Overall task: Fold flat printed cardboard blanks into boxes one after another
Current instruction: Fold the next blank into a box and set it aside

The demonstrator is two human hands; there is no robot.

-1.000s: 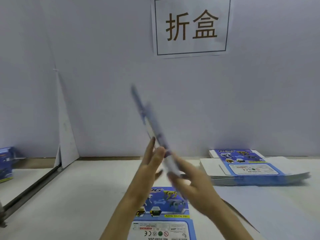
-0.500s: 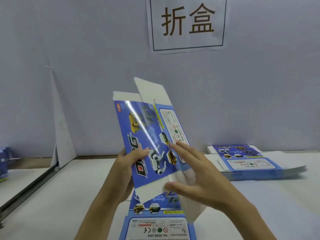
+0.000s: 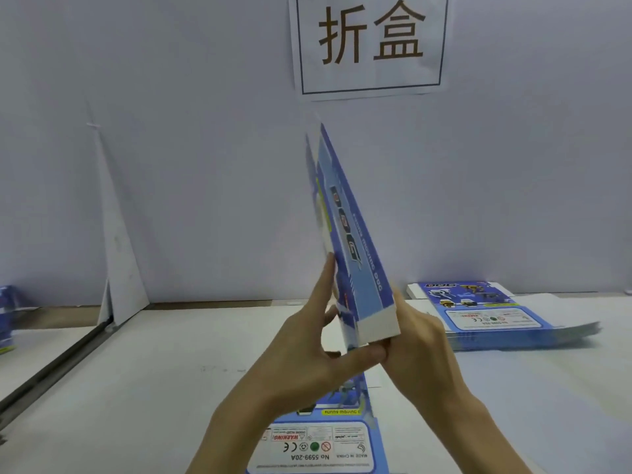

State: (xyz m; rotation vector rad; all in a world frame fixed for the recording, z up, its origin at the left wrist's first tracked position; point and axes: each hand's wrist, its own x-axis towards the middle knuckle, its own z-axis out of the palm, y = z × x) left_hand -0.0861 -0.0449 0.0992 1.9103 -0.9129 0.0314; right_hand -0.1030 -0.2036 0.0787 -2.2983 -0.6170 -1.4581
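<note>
One box (image 3: 349, 241) edge-on, left hand (image 3: 301, 343), right hand (image 3: 420, 347) gripping

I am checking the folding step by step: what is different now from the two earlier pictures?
The box was opened from a flat blank into a sleeve, then turned so its narrow side faces the camera; its near end now shows a closed white face. The left hand and right hand kept hold, now at that end. The stack of blanks and the blank on the table stayed in place.
</note>
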